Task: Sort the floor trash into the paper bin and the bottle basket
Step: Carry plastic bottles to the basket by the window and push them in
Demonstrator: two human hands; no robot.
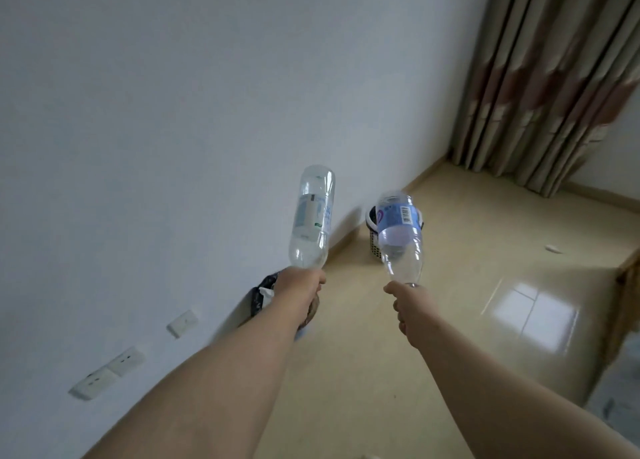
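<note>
My left hand (300, 287) grips the neck of a clear plastic bottle with a pale grey-green label (312, 216), its base pointing up and away. My right hand (405, 302) grips the neck of a second clear bottle with a blue label (398, 231), also base up. Behind the blue-label bottle, a white-rimmed dark basket (373, 231) stands on the floor by the wall, mostly hidden by that bottle. Under my left hand sits a bin lined with a black bag (261, 294), white paper showing at its rim.
A white wall with sockets (107, 372) runs along the left. Striped curtains (547, 77) hang in the far right corner. A small white scrap (554, 249) lies on the beige tiled floor. A wooden furniture edge (628, 285) shows at the right.
</note>
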